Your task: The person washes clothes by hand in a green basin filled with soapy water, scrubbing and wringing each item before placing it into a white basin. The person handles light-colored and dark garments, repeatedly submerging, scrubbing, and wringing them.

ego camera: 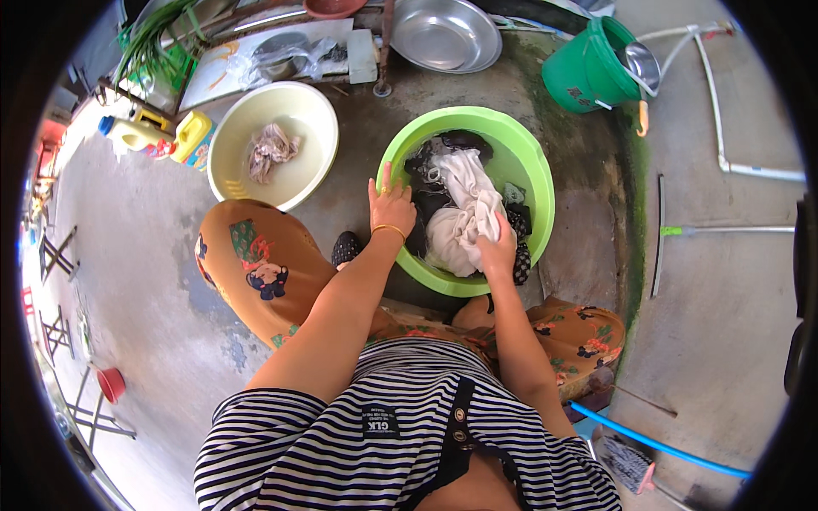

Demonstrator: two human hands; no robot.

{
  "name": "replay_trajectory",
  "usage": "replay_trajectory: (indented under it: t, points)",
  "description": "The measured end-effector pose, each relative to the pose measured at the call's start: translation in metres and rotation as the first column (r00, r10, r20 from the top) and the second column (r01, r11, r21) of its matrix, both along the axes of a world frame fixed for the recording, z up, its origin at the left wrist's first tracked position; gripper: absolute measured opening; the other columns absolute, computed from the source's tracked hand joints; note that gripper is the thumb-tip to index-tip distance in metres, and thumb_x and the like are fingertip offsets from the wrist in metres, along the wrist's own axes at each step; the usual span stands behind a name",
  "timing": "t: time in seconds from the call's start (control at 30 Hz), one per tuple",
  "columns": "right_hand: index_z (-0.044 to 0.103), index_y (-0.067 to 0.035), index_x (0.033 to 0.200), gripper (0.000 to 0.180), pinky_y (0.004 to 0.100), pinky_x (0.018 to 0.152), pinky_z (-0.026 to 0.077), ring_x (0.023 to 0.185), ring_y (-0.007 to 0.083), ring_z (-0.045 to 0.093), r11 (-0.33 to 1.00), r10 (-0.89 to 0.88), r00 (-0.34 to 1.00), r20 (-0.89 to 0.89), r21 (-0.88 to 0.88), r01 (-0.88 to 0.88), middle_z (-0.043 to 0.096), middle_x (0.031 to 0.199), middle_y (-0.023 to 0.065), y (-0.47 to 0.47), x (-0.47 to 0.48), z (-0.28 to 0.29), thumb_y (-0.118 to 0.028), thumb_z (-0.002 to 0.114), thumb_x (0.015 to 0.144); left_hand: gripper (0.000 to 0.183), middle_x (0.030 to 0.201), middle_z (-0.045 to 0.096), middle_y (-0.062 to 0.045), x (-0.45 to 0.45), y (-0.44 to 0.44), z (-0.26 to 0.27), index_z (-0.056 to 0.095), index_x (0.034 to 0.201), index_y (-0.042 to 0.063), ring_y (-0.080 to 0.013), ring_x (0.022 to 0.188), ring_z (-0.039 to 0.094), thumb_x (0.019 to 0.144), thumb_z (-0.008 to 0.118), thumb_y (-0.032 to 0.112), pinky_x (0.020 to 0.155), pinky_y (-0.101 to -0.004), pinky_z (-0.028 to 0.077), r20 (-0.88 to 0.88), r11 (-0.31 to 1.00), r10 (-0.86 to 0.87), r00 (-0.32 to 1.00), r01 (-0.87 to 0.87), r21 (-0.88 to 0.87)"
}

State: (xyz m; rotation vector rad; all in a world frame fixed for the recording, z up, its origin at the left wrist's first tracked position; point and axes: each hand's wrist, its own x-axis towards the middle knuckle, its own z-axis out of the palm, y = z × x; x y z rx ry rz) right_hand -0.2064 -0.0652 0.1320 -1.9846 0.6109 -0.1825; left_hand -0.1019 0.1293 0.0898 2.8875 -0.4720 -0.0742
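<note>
A lime-green plastic basin (pixel 544 191) of water stands on the floor between my knees. My left hand (pixel 391 209) rests on its left rim, fingers spread, with a ring and a gold bangle on that arm. Bunched in my right hand (pixel 498 250) is a wet whitish cloth (pixel 470 185), lying in a twisted heap over the water. Dark garments (pixel 470 142) soak around it. A black patterned cloth (pixel 522 263) hangs against the basin's right inner side. How much fabric lies under the white cloth is hidden.
Left of the basin stands a cream basin (pixel 220 137) holding a crumpled pinkish cloth (pixel 273 152). Detergent jugs (pixel 192 135) are beside it. Farther back are a metal basin (pixel 447 35) and a green bucket (pixel 578 70) with a ladle (pixel 641 66). A floor squeegee (pixel 659 233) lies right.
</note>
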Motion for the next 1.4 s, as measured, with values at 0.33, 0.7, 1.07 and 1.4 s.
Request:
replay_trajectory:
  t: [0.33, 0.7, 1.07, 1.4]
  points:
    - [0.054, 0.008, 0.123, 0.049, 0.0362, 0.094, 0.047, 0.104, 0.0272, 0.06, 0.808, -0.28, 0.934, 0.221, 0.579, 0.105, 0.061, 0.114, 0.0193, 0.001, 0.048, 0.159, 0.002, 0.053, 0.074, 0.021, 0.112, 0.061, -0.007, -0.001, 0.005, 0.003, 0.071, 0.093, 0.008, -0.0274, 0.144, 0.01, 0.081, 0.056, 0.018, 0.111, -0.053, 0.023, -0.015, 1.0, 0.015, 1.0, -0.015, -0.017]
    - [0.055, 0.013, 0.121, 0.063, 0.0322, 0.094, 0.046, 0.102, 0.0248, 0.062, 0.97, 0.184, 0.865, 0.467, 0.057, -0.238, 0.061, 0.113, 0.0213, -0.035, 0.091, 0.334, 0.003, 0.043, 0.059, 0.017, 0.104, 0.064, -0.007, -0.001, 0.004, 0.011, 0.072, 0.087, 0.009, -0.0248, 0.144, 0.011, 0.08, 0.058, 0.014, 0.109, -0.0518, 0.027, -0.029, 0.998, 0.039, 0.999, -0.04, -0.041]
    - [0.057, -0.005, 0.12, 0.055, 0.0384, 0.089, 0.045, 0.099, 0.0323, 0.056, 0.176, 0.829, 0.518, -0.21, -0.782, -0.598, 0.061, 0.11, 0.0138, -0.034, 0.151, 0.294, 0.003, 0.052, 0.066, 0.016, 0.102, 0.064, -0.008, 0.0, 0.008, 0.008, 0.072, 0.085, 0.009, -0.0252, 0.144, 0.013, 0.08, 0.058, 0.013, 0.106, -0.0504, 0.029, -0.001, 0.999, 0.04, 0.999, -0.04, -0.029]
    - [0.05, -0.007, 0.131, 0.062, 0.0352, 0.108, 0.036, 0.128, 0.0299, 0.043, 0.618, 0.584, 0.786, -0.205, -0.515, -0.594, 0.036, 0.145, 0.0128, -0.074, 0.162, 0.078, 0.003, 0.059, 0.071, 0.02, 0.117, 0.059, -0.008, 0.0, -0.004, 0.004, 0.069, 0.095, 0.01, -0.0266, 0.143, 0.017, 0.078, 0.059, 0.012, 0.107, -0.0508, 0.026, 0.029, 0.998, 0.034, 0.999, -0.032, -0.053]
